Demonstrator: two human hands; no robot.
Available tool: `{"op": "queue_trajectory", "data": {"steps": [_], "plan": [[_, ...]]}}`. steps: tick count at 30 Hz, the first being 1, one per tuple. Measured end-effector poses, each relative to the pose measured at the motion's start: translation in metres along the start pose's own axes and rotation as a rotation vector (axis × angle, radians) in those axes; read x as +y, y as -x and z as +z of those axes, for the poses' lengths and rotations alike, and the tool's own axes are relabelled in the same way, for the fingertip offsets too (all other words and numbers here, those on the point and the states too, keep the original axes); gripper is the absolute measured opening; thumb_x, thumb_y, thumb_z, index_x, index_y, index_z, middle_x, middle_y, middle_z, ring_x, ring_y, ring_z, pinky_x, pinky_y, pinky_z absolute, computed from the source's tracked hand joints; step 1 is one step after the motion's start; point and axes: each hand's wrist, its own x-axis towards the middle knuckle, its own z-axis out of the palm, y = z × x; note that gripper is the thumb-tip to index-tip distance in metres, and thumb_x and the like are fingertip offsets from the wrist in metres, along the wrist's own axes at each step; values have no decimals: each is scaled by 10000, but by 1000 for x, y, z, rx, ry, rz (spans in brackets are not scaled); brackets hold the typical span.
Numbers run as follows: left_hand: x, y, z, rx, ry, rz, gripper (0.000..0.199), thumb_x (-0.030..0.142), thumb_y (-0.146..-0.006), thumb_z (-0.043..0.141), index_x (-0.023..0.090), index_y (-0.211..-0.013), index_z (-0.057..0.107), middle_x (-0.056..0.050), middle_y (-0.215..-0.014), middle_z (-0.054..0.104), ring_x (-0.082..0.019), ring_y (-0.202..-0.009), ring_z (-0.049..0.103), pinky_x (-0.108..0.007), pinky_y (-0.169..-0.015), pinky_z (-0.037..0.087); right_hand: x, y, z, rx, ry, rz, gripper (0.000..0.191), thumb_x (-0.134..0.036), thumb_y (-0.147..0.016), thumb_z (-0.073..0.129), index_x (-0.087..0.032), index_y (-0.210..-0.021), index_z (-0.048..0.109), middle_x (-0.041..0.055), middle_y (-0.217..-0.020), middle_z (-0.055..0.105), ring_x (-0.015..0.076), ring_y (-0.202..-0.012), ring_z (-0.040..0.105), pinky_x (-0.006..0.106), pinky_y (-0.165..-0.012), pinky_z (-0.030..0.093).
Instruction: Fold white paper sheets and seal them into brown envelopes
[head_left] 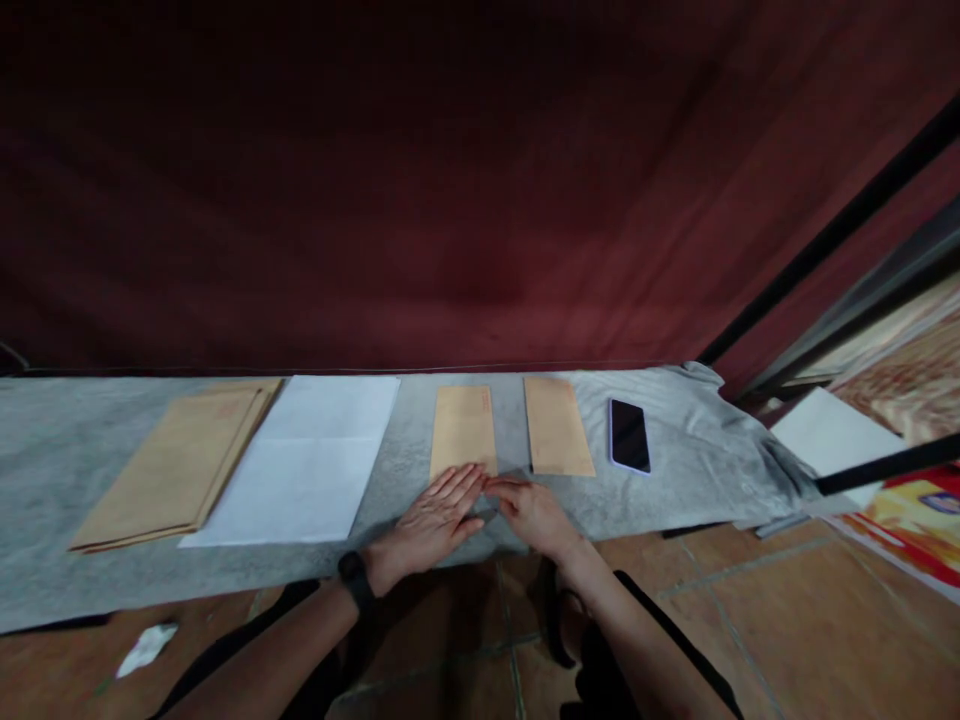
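A small brown envelope lies upright in front of me on the grey cloth. My left hand rests flat on its near edge, fingers stretched out. Beside it, my right hand has its fingers curled, with the fingertips at the envelope's near right corner; whether they pinch its edge is too small to tell. A second small brown envelope lies just to the right, touched by neither hand. Left of my hands are white paper sheets with a crease across them.
Large brown envelopes are stacked at the left, and a phone lies at the right on the grey cloth. A dark red curtain hangs behind. Black bars cross the right side. A crumpled tissue is on the tiled floor.
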Motion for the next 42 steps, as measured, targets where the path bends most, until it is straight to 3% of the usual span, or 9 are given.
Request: {"op": "queue_trajectory", "data": {"steps": [5,10,13,21,28,34,42], "plan": [[17,16,2,-8,26,-41,737,608,-1006,320,164,-1583,206,-145,-1643,253,-255,-1530,210,-459,-1253,164,-9,-1,15,120,13,96,409,-285,-1048,361,-214,-1397,562,84,-1363,649,202,-1247,621,361,-1056,516],[19,25,9,51,65,-66,727,575,-1000,389,174,-1581,211,-136,-1639,266,-241,-1528,214,-435,-1260,151,-17,6,45,71,174,-29,560,-395,-1072,259,-168,-1584,257,109,-1603,358,215,-1491,321,479,-1221,300],[17,29,8,72,70,-95,773,589,-987,416,149,-1583,194,-149,-1637,265,-236,-1528,212,-409,-1258,164,-15,11,58,78,296,-78,600,-407,-1067,286,-152,-1601,191,129,-1619,312,234,-1507,283,500,-1243,216],[18,38,-1,47,67,-111,778,601,-992,386,150,-1582,155,-154,-1650,220,-246,-1537,157,-422,-1258,157,-7,21,58,106,414,-111,632,-422,-1060,316,-160,-1609,147,137,-1626,298,260,-1505,287,496,-1224,238],[13,45,-1,43,11,-109,775,622,-988,370,134,-1570,220,-152,-1643,246,-254,-1542,129,-428,-1265,130,-5,26,54,106,434,-95,663,-443,-1057,321,-154,-1615,108,158,-1632,272,281,-1489,321,500,-1217,256],[11,50,-3,72,-55,-109,836,659,-965,381,64,-1543,276,-206,-1631,247,-284,-1540,129,-425,-1262,147,-1,30,49,100,442,-81,667,-458,-1053,332,-126,-1605,162,175,-1615,312,293,-1478,342,504,-1209,278],[7,51,2,85,-57,-152,818,662,-974,341,72,-1538,296,-214,-1626,257,-296,-1533,171,-451,-1250,196,-2,34,38,79,435,-54,644,-453,-1049,367,-102,-1579,258,177,-1594,357,281,-1470,360,479,-1218,285]]}}
